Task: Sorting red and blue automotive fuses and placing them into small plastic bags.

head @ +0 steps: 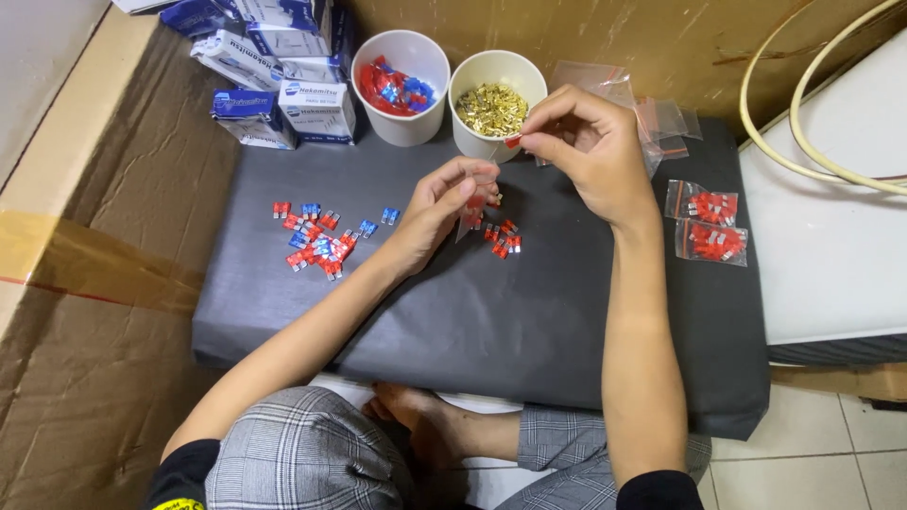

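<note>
My left hand [442,203] holds a small clear plastic bag [470,215] with red pieces inside, just above the black mat [491,321]. My right hand [581,142] pinches a small red fuse [512,142] between thumb and fingers, close above the bag's mouth. Under the bag lie a few loose red fuses [503,240]. A pile of red and blue fuses [321,238] lies on the mat to the left of my left hand.
Two white cups stand at the back: one with red and blue fuses [400,87], one with brass terminals [495,102]. Blue-and-white boxes [274,66] are stacked back left. Empty clear bags [652,118] and filled bags [709,225] lie right. White cables [812,113] loop at far right.
</note>
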